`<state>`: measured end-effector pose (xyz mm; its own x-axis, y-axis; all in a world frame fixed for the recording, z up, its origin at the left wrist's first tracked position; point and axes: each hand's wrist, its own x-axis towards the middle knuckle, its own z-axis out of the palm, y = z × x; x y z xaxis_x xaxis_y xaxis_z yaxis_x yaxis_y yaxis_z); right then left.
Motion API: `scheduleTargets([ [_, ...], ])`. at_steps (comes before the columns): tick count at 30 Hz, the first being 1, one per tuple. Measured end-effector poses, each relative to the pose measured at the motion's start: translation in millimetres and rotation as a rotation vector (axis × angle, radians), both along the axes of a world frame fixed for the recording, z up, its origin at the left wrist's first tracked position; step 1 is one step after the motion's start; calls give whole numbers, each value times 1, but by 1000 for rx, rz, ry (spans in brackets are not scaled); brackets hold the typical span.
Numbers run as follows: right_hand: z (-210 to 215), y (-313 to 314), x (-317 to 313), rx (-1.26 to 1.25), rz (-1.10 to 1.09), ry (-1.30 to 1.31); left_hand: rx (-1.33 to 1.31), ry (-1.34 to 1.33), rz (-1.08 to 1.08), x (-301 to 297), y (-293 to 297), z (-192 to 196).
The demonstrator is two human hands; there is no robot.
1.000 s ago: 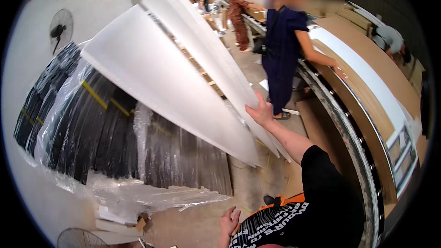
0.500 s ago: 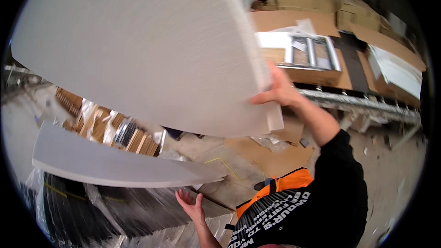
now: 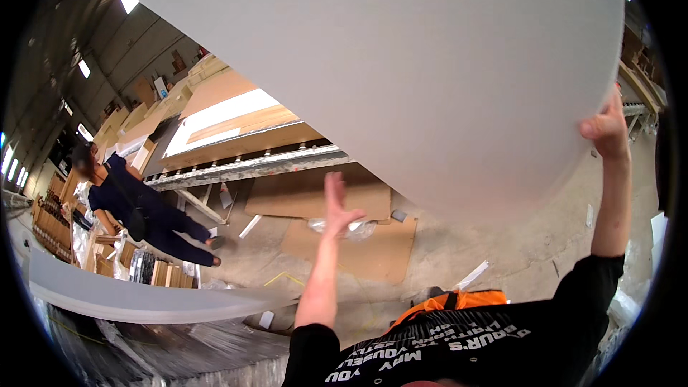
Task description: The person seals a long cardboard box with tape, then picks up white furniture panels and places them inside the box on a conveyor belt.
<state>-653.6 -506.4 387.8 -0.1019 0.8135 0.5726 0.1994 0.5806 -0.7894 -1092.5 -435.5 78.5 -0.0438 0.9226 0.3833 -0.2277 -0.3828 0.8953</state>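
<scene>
Panel, broad and pale, looms raised before me, its right edge gripped in my right hand; my left hand hangs near its lower-left edge, fingers spread open. A second panel lies atop a wrapped stack; beyond, a person in dark blue is near a conveyor.

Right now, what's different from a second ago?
The big pale sheet swung rightward, away from the other sheet. The left hand came up, open and empty. The right hand still grips the big pale sheet; the other sheet stays by the wrapped stack.
</scene>
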Motion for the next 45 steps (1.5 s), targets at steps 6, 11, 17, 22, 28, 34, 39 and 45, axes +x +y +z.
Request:
scheduleTargets([
  [6,24,-45,118,94,-290,-169,-181,-248,-331,234,48,-28],
  [11,38,-40,190,117,-249,-331,-116,-557,-615,367,72,-87],
  [17,-10,-59,303,73,-303,-357,-354,-490,-1136,517,53,-98],
  [22,-24,-66,376,-20,-323,-340,-491,-551,-1049,607,39,-101],
  [28,-92,-81,502,-517,-307,-43,-528,-564,-1033,684,123,-83],
  [34,-108,-119,599,-332,-910,-92,-560,-510,-1047,847,176,-63],
  [39,-43,-50,692,-314,-913,-162,-541,-648,-1154,940,240,-29],
  [45,42,50,796,-255,-984,-635,-519,-674,-954,1002,315,11],
])
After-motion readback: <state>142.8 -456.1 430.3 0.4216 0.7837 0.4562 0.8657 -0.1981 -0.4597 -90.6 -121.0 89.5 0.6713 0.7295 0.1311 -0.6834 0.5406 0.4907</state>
